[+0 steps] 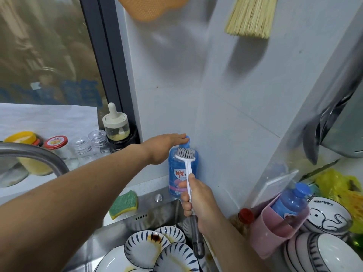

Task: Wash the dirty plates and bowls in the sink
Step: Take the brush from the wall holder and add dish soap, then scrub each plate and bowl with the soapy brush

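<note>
Head: one brush (187, 169), two blue bottles (175, 165) (288, 205).

A home kitchen. A steel sink (157, 214) full of dirty plates (145, 250), a tap (39, 155) over it. Behind the sink, a green sponge (123, 204) and a blue soap bottle (176, 167). Left of it, jars (57, 146) by a window (39, 55). Right of it, stacked bowls (330, 214).
</note>
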`<state>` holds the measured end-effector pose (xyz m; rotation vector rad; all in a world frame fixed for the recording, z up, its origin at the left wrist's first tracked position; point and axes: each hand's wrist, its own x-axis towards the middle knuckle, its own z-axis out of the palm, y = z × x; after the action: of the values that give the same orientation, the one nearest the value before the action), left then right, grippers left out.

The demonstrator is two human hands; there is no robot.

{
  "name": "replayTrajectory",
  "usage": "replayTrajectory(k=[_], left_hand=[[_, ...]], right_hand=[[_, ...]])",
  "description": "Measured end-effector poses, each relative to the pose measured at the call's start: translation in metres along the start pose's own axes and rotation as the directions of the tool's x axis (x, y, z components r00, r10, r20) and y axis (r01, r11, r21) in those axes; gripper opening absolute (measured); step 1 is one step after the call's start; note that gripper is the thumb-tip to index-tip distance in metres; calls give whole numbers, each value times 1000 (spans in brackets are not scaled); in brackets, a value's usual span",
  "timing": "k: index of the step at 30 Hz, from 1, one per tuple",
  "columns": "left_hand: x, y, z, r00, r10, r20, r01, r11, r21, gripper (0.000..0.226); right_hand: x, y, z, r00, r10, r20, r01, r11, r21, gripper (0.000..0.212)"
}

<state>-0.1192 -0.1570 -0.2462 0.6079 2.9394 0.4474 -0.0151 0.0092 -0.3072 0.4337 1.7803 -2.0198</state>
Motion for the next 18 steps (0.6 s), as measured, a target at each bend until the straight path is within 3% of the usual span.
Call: replayTrajectory(k=[3, 6, 9, 11, 13, 16, 18], left_hand=[[4, -5, 0, 1000, -20, 7, 20, 999, -40, 93], [-6, -6, 5, 990, -81, -112, 65, 989, -134, 89], [-25, -2, 15, 938, -187, -293, 86, 942, -325, 74], [-46, -6, 40, 897, -310, -315, 118, 855, -505, 60], [-70, -13, 78, 869, -448, -211, 206, 715, -668, 41], [-117, -21, 146, 820, -567, 74, 395, 467, -791, 11], [-144, -22, 187, 769, -608, 199, 488, 355, -797, 15]], right_hand=[[-2, 2, 0, 1000, -22, 16, 22, 1000, -7, 43], [-6, 7, 2, 997, -69, 32, 68, 997, 21, 45], [-10, 9, 2, 992, -122, 34, 120, 992, 32, 47], [-12, 16, 1, 987, -156, 48, 155, 988, 11, 49], [-17, 26, 1, 979, -189, 73, 191, 981, -27, 51], [-28, 44, 2, 975, -196, 106, 206, 974, -96, 47], [-33, 53, 4, 975, -184, 127, 201, 970, -134, 48]])
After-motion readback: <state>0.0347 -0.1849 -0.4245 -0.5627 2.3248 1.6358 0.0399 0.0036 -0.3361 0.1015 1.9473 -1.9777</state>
